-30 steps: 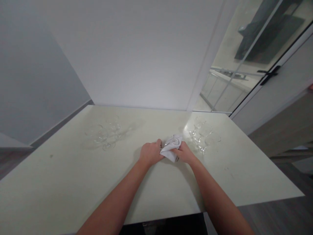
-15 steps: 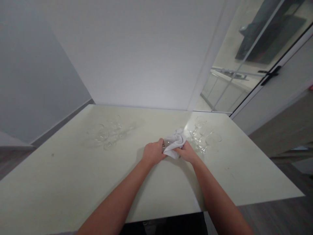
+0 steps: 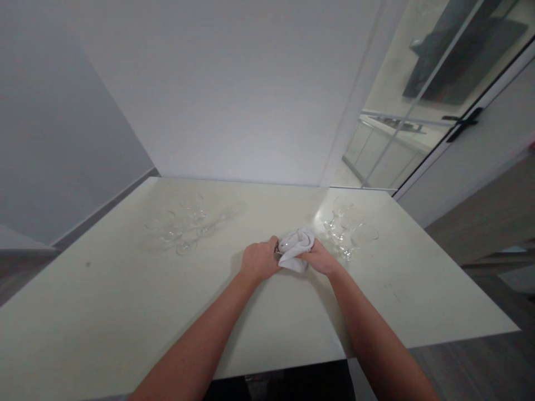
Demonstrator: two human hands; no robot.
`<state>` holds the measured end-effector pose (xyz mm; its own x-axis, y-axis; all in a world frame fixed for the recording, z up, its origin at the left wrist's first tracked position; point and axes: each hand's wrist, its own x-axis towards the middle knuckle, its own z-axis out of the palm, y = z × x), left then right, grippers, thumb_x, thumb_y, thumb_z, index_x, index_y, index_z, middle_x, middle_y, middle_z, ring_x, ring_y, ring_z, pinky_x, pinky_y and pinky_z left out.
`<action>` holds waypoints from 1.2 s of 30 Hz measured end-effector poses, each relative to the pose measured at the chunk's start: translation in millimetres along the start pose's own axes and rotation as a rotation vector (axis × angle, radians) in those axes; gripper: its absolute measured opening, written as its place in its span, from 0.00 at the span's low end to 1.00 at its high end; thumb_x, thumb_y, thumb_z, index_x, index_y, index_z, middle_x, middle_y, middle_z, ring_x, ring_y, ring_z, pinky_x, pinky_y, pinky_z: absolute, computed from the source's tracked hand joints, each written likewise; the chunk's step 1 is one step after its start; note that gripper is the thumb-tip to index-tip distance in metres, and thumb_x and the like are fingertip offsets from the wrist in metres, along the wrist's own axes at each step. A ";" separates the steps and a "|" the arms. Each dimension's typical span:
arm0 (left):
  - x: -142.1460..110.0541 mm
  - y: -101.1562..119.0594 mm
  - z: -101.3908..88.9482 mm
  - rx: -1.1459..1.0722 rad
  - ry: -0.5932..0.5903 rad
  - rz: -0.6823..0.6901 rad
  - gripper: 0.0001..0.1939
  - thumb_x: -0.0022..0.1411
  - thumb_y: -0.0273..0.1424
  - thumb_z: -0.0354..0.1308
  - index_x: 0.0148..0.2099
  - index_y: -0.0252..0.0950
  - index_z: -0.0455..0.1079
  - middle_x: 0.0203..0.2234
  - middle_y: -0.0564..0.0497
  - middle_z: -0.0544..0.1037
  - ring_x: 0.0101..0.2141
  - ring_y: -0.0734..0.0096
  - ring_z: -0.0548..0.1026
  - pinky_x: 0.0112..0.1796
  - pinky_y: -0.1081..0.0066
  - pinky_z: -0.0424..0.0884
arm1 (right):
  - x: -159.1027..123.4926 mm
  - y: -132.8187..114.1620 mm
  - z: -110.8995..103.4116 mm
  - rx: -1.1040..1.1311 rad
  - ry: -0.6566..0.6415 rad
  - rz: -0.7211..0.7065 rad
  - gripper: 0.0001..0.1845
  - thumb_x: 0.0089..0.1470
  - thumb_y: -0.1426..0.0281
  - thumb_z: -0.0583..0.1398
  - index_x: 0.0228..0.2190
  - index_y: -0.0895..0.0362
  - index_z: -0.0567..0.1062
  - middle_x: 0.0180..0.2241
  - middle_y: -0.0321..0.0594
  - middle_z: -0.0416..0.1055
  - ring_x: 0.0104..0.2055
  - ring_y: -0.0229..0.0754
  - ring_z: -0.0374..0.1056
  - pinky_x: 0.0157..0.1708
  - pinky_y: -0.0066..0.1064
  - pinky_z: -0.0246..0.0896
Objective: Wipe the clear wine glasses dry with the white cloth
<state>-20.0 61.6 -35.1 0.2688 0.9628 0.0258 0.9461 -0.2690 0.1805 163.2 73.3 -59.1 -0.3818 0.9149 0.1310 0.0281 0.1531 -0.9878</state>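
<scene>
Over the middle of the table, my left hand [image 3: 259, 262] is closed around one end of a clear glass [image 3: 277, 253], most of it hidden by my fingers and a cloth. The white cloth [image 3: 298, 243] is bunched over the other end of this glass. My right hand [image 3: 321, 258] grips the cloth from the right side, its fingertips partly covered by the folds. Whether the held glass has a stem cannot be made out.
Several clear stemmed glasses [image 3: 184, 245] stand at the left on the pale table [image 3: 137, 312]. More stemmed glasses [image 3: 345, 253] are close beyond my right hand. A white wall panel [image 3: 234, 111] rises behind the table, with a glazed door [image 3: 388, 139] at the right.
The cloth's raised top fold has come down, and the cloth now wraps rounder over the glass. Both hands have shifted slightly left and keep their grips.
</scene>
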 end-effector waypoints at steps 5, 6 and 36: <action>1.5 -4.6 1.4 -0.023 0.017 0.002 0.22 0.60 0.50 0.49 0.45 0.38 0.65 0.32 0.44 0.77 0.36 0.53 0.77 0.34 0.66 0.65 | 2.0 1.2 5.7 -0.150 0.077 -0.095 0.17 0.50 0.66 0.61 0.42 0.56 0.74 0.43 0.41 0.73 0.45 0.43 0.68 0.47 0.34 0.63; 1.8 -5.5 2.1 -0.023 0.024 0.006 0.21 0.61 0.49 0.49 0.45 0.38 0.65 0.32 0.44 0.78 0.35 0.54 0.77 0.33 0.67 0.65 | 2.3 1.7 5.9 -0.203 0.080 -0.115 0.15 0.50 0.67 0.61 0.41 0.57 0.74 0.42 0.41 0.74 0.44 0.43 0.68 0.46 0.35 0.63; -3.5 13.9 13.3 -0.638 0.366 0.224 0.18 0.69 0.42 0.41 0.49 0.42 0.67 0.45 0.50 0.71 0.49 0.65 0.65 0.53 0.62 0.55 | 6.1 18.1 30.6 -0.194 0.312 -0.091 0.13 0.50 0.69 0.54 0.37 0.55 0.75 0.35 0.41 0.73 0.45 0.45 0.66 0.50 0.39 0.59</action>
<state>-5.4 54.2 -45.8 0.2599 0.8633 0.4326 0.5587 -0.4999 0.6618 133.1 70.3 -78.7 -0.0915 0.9596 0.2661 0.1934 0.2792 -0.9405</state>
